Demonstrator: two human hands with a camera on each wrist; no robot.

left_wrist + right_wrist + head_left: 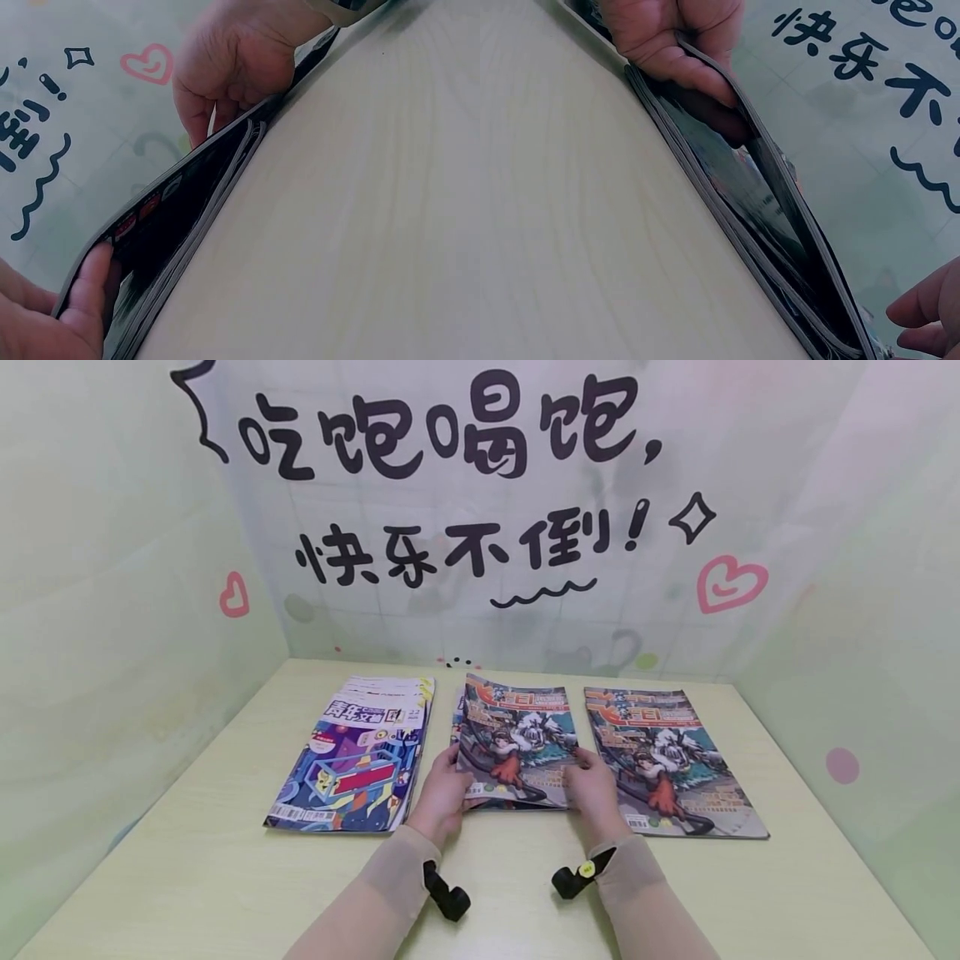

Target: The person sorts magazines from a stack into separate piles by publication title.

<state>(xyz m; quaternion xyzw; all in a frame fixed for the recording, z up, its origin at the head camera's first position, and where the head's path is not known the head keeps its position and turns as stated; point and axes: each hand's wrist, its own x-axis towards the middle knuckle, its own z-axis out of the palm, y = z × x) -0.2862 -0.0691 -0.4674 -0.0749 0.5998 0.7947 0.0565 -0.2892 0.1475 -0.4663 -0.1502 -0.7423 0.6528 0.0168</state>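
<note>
Magazine [519, 739] is pinched at its sides between thumbs and fingers by the left hand [442, 793] and right hand [597, 789], apparently so that its weight is shared; its near edge is raised off the lower pile [735, 184]. Sideways room seems limited by the purple pile [352, 768], just left of the left hand, and the matching pile [671, 760], just right of the right hand.

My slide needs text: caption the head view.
Left hand grips the middle magazine, right hand at its opposite edge, between the left magazine stack and the right magazine stack.
</note>
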